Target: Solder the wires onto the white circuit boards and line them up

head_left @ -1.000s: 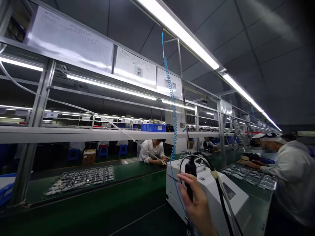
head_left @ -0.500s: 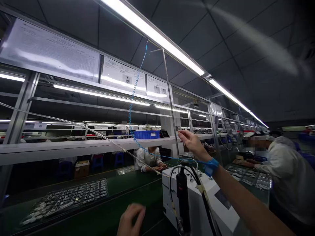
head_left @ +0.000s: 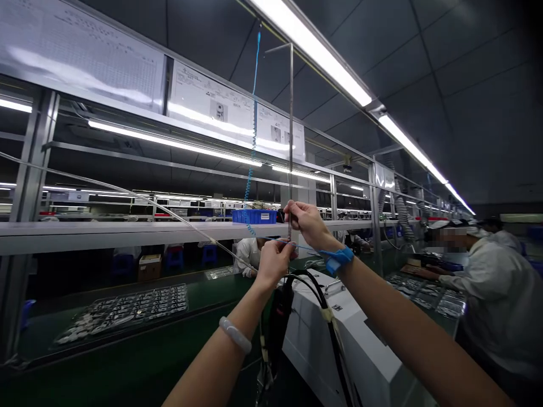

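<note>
A thin upright metal rod (head_left: 291,124) with a bent top rises in front of me. My right hand (head_left: 309,223) is closed around the rod at about mid-view. Just below it, my left hand (head_left: 275,261) pinches at the rod's lower part, with the fingertips partly hidden. A blue wristband (head_left: 338,259) is on my right wrist, and a blue coiled cord (head_left: 248,183) runs from above down past my hands towards it. Beneath the hands stand a black cylindrical tool (head_left: 280,316) with dark cables and a white machine housing (head_left: 339,333).
A tray of small parts (head_left: 131,308) lies on the green conveyor (head_left: 127,362) at left. A blue bin (head_left: 254,216) sits on the white shelf (head_left: 127,234). One person (head_left: 496,299) works at right, another (head_left: 247,254) behind my left hand. A pale cable (head_left: 169,212) slants across.
My left hand has risen from the bottom of the view to the rod. My right hand has moved left and closed on the rod above it. The view has shifted.
</note>
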The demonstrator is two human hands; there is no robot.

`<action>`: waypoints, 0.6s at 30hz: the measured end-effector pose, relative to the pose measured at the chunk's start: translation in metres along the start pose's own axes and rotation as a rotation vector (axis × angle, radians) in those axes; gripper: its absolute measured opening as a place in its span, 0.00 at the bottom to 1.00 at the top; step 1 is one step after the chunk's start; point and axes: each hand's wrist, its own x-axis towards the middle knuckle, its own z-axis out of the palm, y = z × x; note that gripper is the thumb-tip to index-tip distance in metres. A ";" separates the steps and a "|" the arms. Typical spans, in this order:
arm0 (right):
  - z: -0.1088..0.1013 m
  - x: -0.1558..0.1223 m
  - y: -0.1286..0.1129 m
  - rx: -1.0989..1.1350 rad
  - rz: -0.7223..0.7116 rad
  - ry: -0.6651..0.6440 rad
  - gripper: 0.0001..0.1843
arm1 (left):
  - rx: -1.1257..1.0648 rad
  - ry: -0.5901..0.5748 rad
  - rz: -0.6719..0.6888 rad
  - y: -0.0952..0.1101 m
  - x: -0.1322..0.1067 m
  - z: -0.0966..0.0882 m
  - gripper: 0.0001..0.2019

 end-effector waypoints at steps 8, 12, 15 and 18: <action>-0.010 0.056 -0.017 -0.084 0.094 0.229 0.19 | 0.002 0.007 0.023 0.008 -0.043 0.002 0.14; 0.004 0.044 -0.022 -0.191 0.085 0.144 0.18 | -0.050 0.009 -0.020 0.006 -0.032 0.000 0.13; 0.013 0.015 -0.019 -0.284 0.023 0.009 0.17 | -0.069 0.043 -0.080 -0.002 -0.019 -0.015 0.12; 0.001 -0.014 -0.023 -0.357 -0.078 0.023 0.17 | -0.053 0.073 -0.114 -0.014 -0.024 -0.039 0.17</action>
